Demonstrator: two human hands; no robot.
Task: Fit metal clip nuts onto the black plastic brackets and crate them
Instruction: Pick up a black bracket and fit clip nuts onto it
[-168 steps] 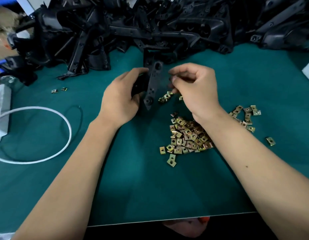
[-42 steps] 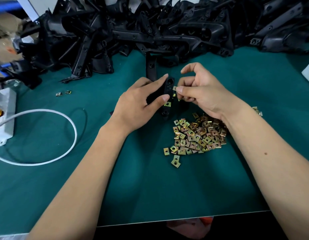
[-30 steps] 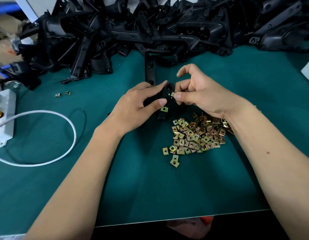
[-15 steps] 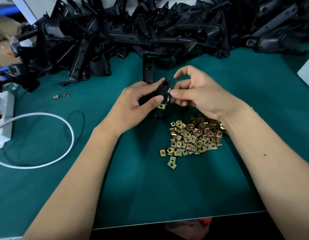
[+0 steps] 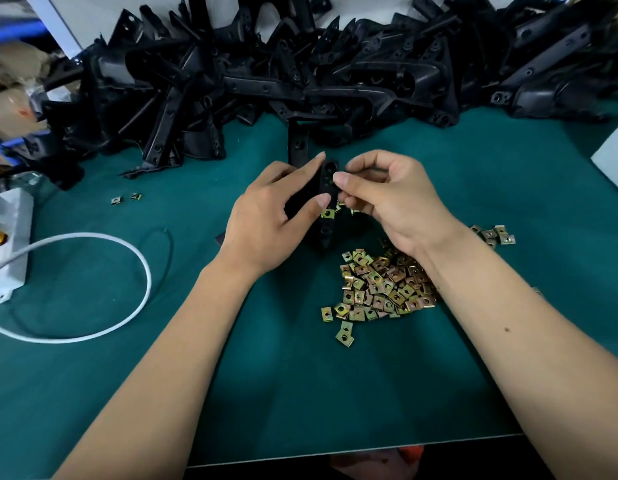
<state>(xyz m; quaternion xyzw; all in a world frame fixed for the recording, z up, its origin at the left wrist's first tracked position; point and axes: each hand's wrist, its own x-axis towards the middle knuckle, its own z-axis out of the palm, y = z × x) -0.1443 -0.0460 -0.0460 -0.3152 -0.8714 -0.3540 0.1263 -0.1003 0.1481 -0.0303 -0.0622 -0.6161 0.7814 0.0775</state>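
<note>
My left hand [image 5: 266, 216] grips a black plastic bracket [image 5: 325, 188] upright above the green table, index finger along its top and thumb on its face. One brass clip nut [image 5: 328, 213] sits fitted on the bracket just below my left thumb. My right hand [image 5: 387, 199] pinches thumb and fingers together at the bracket's right edge; whatever it pinches is hidden by the fingertips. A heap of brass clip nuts [image 5: 380, 285] lies on the mat below my right wrist.
A big pile of black brackets [image 5: 300, 74] fills the back of the table. A white cable [image 5: 93, 289] loops from a white box [image 5: 9, 237] at the left. Two stray nuts [image 5: 125, 198] lie left; a few more nuts [image 5: 494, 234] lie right. The table's front edge [image 5: 335, 452] is near.
Both hands have drifted slightly up and away from the nut heap with the bracket. My right fingers have closed in tighter against the bracket's edge.
</note>
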